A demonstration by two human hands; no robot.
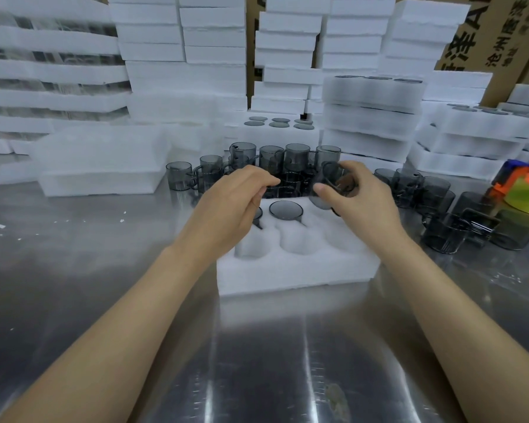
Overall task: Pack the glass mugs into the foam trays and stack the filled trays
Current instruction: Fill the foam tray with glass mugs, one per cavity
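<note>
Loading the back row of the foam tray [297,270] on the worktop [104,270]: the right hand [358,196] is clamped round a glass mug [329,186] just above the back-right pocket. The mug's long axis is tilted, lower end toward that pocket; which end is the mouth is unclear. The left hand [239,196] hovers with curled fingers, and whether it grips anything cannot be told. Next, probably, comes righting the axis and lowering the mug beside the seated middle mug [286,209].
</note>
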